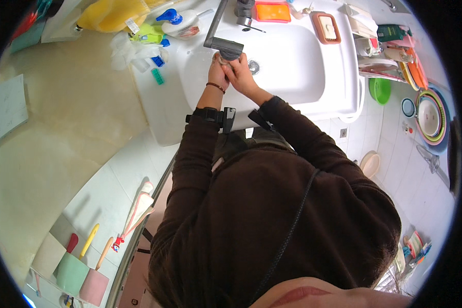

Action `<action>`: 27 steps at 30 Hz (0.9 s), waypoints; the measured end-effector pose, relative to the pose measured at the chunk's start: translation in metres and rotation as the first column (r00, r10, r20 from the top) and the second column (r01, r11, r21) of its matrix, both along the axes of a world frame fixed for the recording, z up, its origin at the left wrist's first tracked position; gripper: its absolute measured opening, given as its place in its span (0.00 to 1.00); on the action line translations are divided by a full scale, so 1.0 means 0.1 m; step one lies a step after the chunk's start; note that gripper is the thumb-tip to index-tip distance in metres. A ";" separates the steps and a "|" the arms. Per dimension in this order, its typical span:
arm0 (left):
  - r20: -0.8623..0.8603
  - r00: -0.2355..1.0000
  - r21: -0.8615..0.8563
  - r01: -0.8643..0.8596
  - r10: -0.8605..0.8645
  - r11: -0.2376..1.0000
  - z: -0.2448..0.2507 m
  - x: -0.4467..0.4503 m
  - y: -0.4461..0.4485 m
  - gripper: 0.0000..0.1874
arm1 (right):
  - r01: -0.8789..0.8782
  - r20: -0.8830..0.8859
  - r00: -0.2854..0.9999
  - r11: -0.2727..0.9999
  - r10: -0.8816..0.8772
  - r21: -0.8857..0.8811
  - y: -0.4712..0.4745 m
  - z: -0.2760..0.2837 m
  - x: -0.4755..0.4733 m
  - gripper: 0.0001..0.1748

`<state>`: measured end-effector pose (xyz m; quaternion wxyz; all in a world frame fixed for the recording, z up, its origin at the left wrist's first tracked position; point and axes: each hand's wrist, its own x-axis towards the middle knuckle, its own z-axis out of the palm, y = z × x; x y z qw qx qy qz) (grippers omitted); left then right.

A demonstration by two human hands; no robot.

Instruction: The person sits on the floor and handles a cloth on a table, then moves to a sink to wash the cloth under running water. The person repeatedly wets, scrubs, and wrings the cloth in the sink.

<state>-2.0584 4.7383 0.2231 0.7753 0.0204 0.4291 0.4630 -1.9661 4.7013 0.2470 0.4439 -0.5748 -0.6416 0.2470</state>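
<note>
My left hand (218, 73) and my right hand (239, 74) meet under the dark grey spout (228, 47) of a faucet, over the white washbasin (292, 65). The right fingers lie against the left hand. A pale patch shows between them just below the spout; whether it is lather or a small object I cannot tell. The spout hides some of the fingertips. A beaded bracelet (216, 87) circles my left wrist, and black straps with devices sit at both sleeve cuffs. Right of my hands is the metal drain (253, 67).
Behind the basin stand the faucet lever (250, 25), an orange soap box (272, 12) and a brown soap dish (326, 28). A blue-topped pump bottle (181, 23), yellow packs (113, 15) and a green brush-like piece (157, 76) lie left. Stacked basins (431, 117) hang right.
</note>
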 end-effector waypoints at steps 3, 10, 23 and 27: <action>-0.253 0.956 0.044 0.166 -0.150 0.985 0.05 0.11 -0.02 0.13 | 0.031 0.049 0.999 0.983 -0.022 -0.180 0.15 -0.05 0.06 0.17; -0.981 0.169 0.184 0.698 0.090 0.692 0.03 0.13 0.12 0.14 | -0.102 -0.005 0.993 0.852 0.116 -0.513 0.42 -0.14 0.19 0.16; -0.660 0.724 -0.005 0.266 -0.203 0.964 0.33 -0.39 0.04 0.17 | -0.252 -0.445 0.895 0.791 -0.028 -0.557 0.32 -0.10 0.74 0.11; -0.625 0.764 0.068 0.257 -0.159 0.964 0.57 -0.28 -0.01 0.17 | 0.180 0.325 0.946 0.814 0.012 -0.552 0.26 -0.18 0.70 0.36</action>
